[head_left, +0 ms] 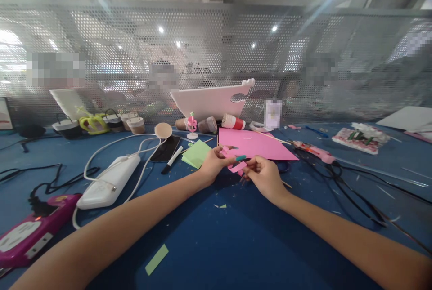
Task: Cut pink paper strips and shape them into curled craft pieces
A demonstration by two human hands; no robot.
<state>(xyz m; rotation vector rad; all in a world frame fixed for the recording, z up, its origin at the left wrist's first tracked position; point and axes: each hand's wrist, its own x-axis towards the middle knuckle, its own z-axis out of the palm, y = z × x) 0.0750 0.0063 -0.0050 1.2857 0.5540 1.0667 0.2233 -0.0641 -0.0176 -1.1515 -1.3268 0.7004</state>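
Note:
My left hand (215,163) is pinched on a curled strip of pink paper (238,167) above the middle of the blue table. Long teal nails show at its fingertips. Close on the right, my right hand (265,176) has its thumb and fingers closed on the other end of the same strip. Just behind both hands lies a large pink paper sheet (251,144). Beside my left hand rests a small stack of green paper (196,153). The fingertips partly hide the strip's ends.
Left of the hands are a black-and-white marker (172,159), a phone (165,150), a white power bank (110,182) with cables and a magenta power strip (40,229). A pink glue gun (315,151) lies right. Paper cups (233,122) and a perforated metal screen (209,47) stand behind.

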